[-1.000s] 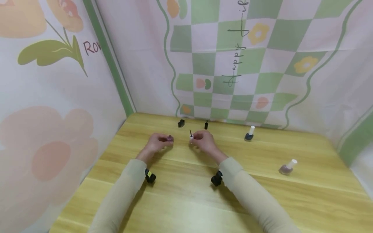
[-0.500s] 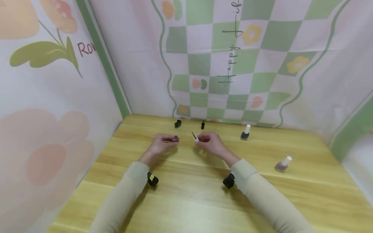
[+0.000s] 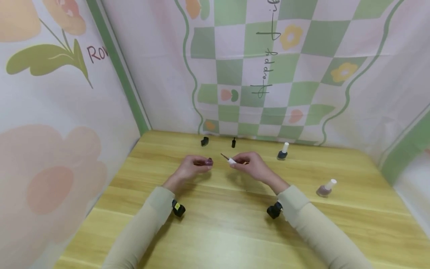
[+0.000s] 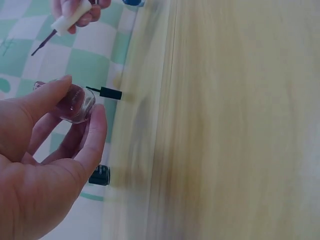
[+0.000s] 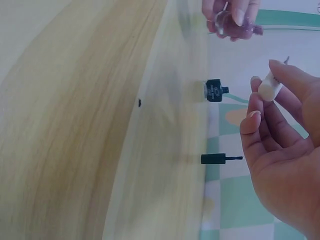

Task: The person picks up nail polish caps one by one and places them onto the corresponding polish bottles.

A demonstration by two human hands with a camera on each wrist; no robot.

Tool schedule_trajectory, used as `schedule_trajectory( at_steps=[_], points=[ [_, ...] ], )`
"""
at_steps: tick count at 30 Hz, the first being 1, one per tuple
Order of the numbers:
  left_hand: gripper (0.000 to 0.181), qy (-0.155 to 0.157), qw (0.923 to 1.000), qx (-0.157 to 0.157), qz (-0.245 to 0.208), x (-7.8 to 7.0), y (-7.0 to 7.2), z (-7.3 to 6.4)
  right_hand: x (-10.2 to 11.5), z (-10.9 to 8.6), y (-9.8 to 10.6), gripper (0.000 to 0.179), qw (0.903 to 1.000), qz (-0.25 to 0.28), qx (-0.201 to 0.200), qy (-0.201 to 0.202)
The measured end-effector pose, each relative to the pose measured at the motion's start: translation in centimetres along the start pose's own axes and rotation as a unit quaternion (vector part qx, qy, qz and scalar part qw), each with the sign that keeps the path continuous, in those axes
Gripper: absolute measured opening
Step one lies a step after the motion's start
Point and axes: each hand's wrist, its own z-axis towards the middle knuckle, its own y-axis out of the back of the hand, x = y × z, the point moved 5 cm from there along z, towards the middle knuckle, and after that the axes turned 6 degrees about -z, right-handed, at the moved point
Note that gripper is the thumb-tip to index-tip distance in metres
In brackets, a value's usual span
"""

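My left hand [image 3: 188, 168] pinches a small open bottle of mauve nail polish [image 4: 73, 103] between thumb and fingers, above the table. Facing it, my right hand [image 3: 254, 166] holds the white nail polish cap [image 5: 270, 87] with its brush. In the head view the brush [image 3: 224, 155] slants up and to the left, its tip apart from the bottle's neck. Behind the hands, an open dark nail polish bottle [image 3: 204, 141] stands near the table's back edge. To its right, a black brush cap [image 3: 233, 143] stands with the brush pointing up.
Two capped nail polish bottles are on the right of the wooden table [image 3: 215, 231]: a dark one [image 3: 282, 154] farther back and a mauve one [image 3: 324, 191] nearer. A patterned curtain [image 3: 255, 74] hangs along the back edge. A dark speck [image 5: 139, 103] lies on the tabletop.
The brush has tilted from nearly upright to slanting left, and my right hand has moved right. My left hand has carried the bottle a little to the right.
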Motion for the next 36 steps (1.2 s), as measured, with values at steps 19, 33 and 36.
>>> schedule_trajectory(
  at_steps=[19, 33, 36],
  points=[
    [0.034, -0.022, 0.9981, 0.048, -0.030, -1.1, -2.0, -0.1, 1.0, -2.5, 3.0, 0.029, 0.9990, 0.028, 0.000, -0.035],
    [0.031, -0.048, 0.9968, 0.063, 0.011, -1.4, -3.2, -0.1, 0.0, -2.7, 3.7, 0.029, 0.9995, 0.032, -0.007, -0.004],
    [0.032, -0.045, 0.9967, 0.067, 0.009, -1.4, -3.4, -0.1, 0.3, -2.9, 3.9, 0.029, 0.9994, 0.035, -0.006, 0.005]
  ],
)
